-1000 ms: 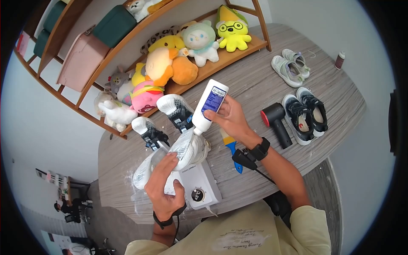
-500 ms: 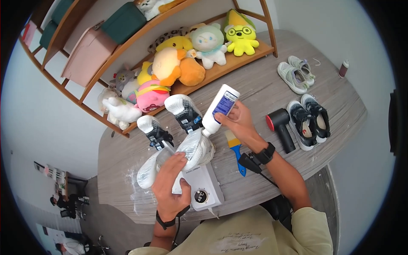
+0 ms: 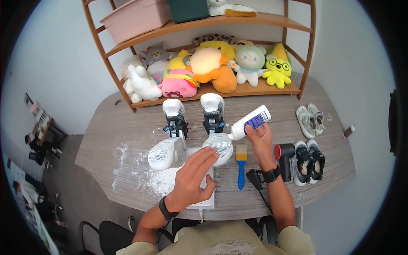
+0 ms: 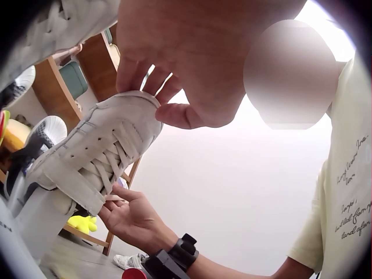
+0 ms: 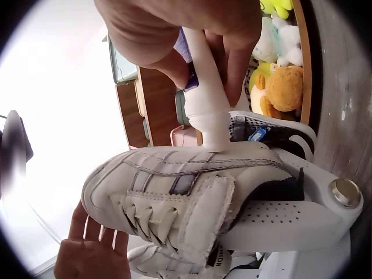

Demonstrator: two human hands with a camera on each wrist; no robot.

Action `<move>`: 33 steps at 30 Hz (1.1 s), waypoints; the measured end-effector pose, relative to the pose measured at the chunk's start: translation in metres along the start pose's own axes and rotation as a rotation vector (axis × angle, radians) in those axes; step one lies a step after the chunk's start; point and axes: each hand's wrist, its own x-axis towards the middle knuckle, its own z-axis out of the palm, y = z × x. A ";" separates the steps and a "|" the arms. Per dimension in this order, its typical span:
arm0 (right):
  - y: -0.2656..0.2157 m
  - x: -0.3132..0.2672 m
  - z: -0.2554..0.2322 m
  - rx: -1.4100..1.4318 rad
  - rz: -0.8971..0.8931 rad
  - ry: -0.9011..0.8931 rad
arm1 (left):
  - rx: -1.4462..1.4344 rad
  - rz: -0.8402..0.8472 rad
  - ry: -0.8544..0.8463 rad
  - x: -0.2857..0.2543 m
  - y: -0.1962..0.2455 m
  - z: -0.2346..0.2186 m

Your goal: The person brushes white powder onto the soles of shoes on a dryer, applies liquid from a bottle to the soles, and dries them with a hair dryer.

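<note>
A white laced shoe sits on an arm of a white shoe dryer, its pale, wavy-treaded sole facing up in the head view. My left hand lays straight fingers on the toe end of that sole. My right hand grips a white squeeze bottle with a blue label, its narrow nozzle down at the sole's edge. The mate, a second white shoe, stands to the left on the dryer, sole up as well. Much of the dryer's base is hidden under my left hand in the head view.
Two black-and-white shoes stand behind. Right of the work lie a blue-handled brush, a dark blower, black shoes, pale shoes and a small bottle. White residue marks the table. Plush toys fill the shelf.
The head view has turned and levelled, so the table and shelf appear straighter. Both hands stay at the same shoe, and the right hand keeps the bottle with its nozzle at the sole's edge.
</note>
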 end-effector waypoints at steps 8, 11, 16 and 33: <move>-0.004 -0.006 0.005 -0.076 0.010 0.035 | -0.026 0.004 0.025 0.001 -0.004 -0.003; -0.014 -0.013 0.003 -0.033 -0.006 0.012 | -0.038 -0.015 0.048 0.000 -0.002 -0.001; -0.022 -0.012 0.008 -0.083 -0.059 -0.018 | -0.078 -0.019 0.089 -0.003 -0.006 0.004; -0.008 -0.008 -0.004 0.015 0.034 -0.035 | -0.300 -0.038 0.004 -0.006 -0.036 -0.009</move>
